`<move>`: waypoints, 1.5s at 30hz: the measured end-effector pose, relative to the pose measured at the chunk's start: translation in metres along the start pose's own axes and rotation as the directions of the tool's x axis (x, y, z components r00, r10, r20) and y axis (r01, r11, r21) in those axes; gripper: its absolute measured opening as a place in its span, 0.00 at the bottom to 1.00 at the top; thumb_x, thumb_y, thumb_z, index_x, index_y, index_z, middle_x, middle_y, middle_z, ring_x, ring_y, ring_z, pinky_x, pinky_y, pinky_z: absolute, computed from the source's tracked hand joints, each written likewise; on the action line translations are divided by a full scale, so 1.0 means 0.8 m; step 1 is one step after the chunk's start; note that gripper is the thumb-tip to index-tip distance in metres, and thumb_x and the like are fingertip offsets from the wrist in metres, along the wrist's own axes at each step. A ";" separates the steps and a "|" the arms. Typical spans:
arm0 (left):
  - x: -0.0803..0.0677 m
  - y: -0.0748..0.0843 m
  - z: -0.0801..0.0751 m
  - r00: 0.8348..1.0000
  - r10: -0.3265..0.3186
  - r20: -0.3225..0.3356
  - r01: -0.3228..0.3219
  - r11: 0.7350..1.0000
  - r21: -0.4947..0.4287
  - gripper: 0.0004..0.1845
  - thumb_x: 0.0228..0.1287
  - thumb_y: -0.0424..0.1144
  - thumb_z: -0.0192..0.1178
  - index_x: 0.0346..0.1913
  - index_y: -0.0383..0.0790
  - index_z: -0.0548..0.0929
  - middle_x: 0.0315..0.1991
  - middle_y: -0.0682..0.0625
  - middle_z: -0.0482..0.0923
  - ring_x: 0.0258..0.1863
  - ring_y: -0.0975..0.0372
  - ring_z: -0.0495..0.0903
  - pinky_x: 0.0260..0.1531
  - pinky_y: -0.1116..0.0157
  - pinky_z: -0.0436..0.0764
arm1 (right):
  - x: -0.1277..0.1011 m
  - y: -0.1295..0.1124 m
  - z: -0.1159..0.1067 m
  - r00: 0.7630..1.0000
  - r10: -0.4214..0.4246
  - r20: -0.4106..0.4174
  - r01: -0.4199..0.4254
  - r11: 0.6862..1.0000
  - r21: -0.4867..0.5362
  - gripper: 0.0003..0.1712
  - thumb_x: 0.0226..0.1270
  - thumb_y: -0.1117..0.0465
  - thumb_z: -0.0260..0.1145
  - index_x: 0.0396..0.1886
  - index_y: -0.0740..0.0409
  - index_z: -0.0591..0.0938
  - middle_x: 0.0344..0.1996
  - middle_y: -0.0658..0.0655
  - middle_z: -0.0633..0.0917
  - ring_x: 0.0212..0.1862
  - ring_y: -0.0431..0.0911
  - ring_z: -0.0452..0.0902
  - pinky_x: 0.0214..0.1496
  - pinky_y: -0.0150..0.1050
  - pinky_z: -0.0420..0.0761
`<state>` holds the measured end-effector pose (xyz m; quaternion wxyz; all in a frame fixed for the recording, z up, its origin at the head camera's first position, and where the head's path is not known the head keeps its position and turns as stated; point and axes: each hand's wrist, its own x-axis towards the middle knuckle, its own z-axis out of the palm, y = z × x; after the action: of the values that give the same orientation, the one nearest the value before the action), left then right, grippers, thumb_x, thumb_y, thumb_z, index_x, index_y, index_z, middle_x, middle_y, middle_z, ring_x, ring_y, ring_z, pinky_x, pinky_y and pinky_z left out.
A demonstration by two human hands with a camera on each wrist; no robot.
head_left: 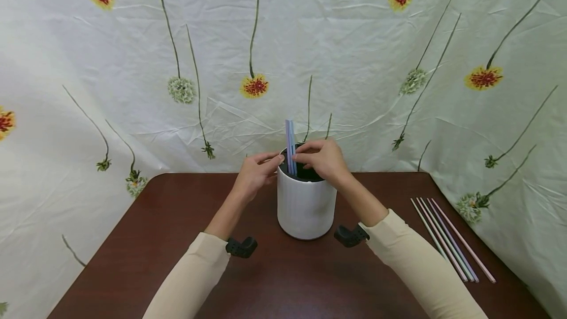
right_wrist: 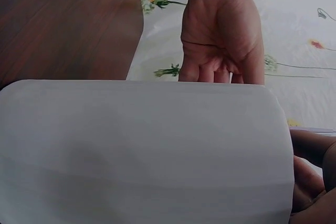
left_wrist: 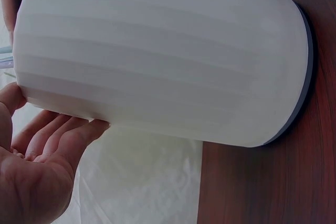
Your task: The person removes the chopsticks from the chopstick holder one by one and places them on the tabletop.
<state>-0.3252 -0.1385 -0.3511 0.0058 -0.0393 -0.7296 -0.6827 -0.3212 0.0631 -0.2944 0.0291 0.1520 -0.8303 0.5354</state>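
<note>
A white, ribbed cylindrical container (head_left: 306, 210) with a dark inside stands near the table's back edge. Several thin blue and lilac sticks (head_left: 290, 137) rise upright from its left part. My left hand (head_left: 258, 174) holds the container's left side. Its thumb is at the rim and its fingertips meet the outer wall, as the left wrist view shows. My right hand (head_left: 324, 159) reaches over the rim from the right and pinches the sticks between thumb and fingers. In the right wrist view, the container hides part of both hands.
Several long pastel sticks (head_left: 452, 240) lie side by side on the dark wooden table (head_left: 274, 279) at the right, beyond my right sleeve (head_left: 412, 260). A white cloth (head_left: 354, 48) printed with flowers hangs behind the table and along its sides.
</note>
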 end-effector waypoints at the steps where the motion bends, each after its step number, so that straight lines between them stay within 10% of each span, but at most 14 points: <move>1: 0.000 0.000 0.000 1.000 0.000 0.001 0.000 1.000 -0.001 0.24 0.70 0.48 0.65 0.65 0.40 0.82 0.61 0.42 0.81 0.60 0.53 0.82 0.56 0.51 0.83 | -0.001 -0.001 0.000 1.000 -0.001 0.001 0.001 1.000 0.011 0.12 0.63 0.58 0.75 0.43 0.60 0.90 0.43 0.60 0.90 0.38 0.56 0.89 0.46 0.46 0.88; 13: -0.001 0.000 0.002 1.000 -0.015 -0.003 0.015 0.999 -0.039 0.24 0.70 0.46 0.66 0.64 0.38 0.81 0.61 0.41 0.81 0.60 0.52 0.82 0.60 0.48 0.80 | -0.002 -0.010 -0.010 0.998 0.054 0.029 -0.060 0.955 0.291 0.16 0.66 0.64 0.72 0.49 0.70 0.86 0.42 0.61 0.89 0.42 0.52 0.88 0.47 0.44 0.89; 45: -0.002 0.002 0.000 1.000 -0.029 0.000 0.029 1.000 -0.001 0.26 0.70 0.47 0.66 0.66 0.41 0.80 0.64 0.44 0.79 0.63 0.54 0.80 0.58 0.52 0.82 | -0.008 -0.069 -0.110 0.986 -0.085 -0.142 0.152 0.810 0.567 0.02 0.66 0.69 0.71 0.38 0.62 0.88 0.33 0.57 0.89 0.36 0.51 0.90 0.44 0.44 0.89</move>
<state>-0.3239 -0.1383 -0.3495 -0.0043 -0.0289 -0.7297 -0.6831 -0.3095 0.1227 -0.2100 0.0608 0.1753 -0.6156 0.7659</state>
